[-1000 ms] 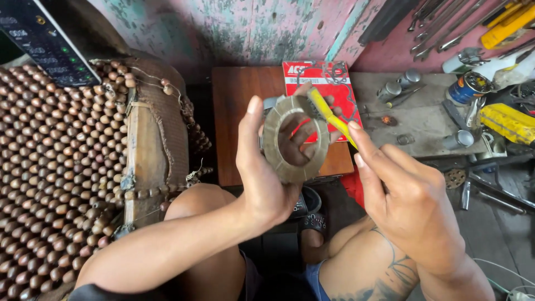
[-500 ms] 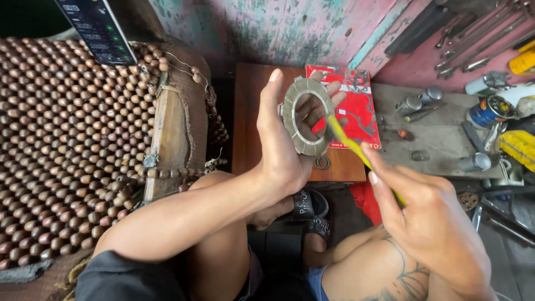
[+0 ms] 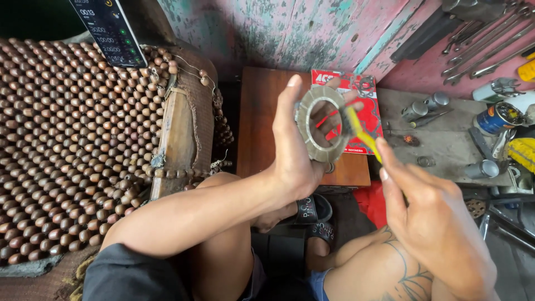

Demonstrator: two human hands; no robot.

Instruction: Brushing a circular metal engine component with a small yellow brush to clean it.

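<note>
My left hand [image 3: 292,150] holds up a grey notched ring-shaped disc [image 3: 312,134], thumb on its left edge and fingers behind it. My right hand [image 3: 434,223] grips a thin yellow-handled brush [image 3: 362,134] whose dark tip touches the disc's right rim. Both are raised over a small brown wooden board [image 3: 259,122] on which a red printed package [image 3: 368,106] lies.
A wooden-bead seat cover [image 3: 67,145] fills the left, with a dark phone [image 3: 108,30] propped above it. Metal cylinders [image 3: 426,106], a tin can [image 3: 499,117], wrenches [image 3: 485,39] and yellow items [image 3: 521,150] lie on the grey slab at right. My knees and a sandal [image 3: 312,214] are below.
The disc and my left hand have stayed raised, turning more edge-on. My right hand has dropped lower right, brush tip still at the disc's rim. The view shifted rightward.
</note>
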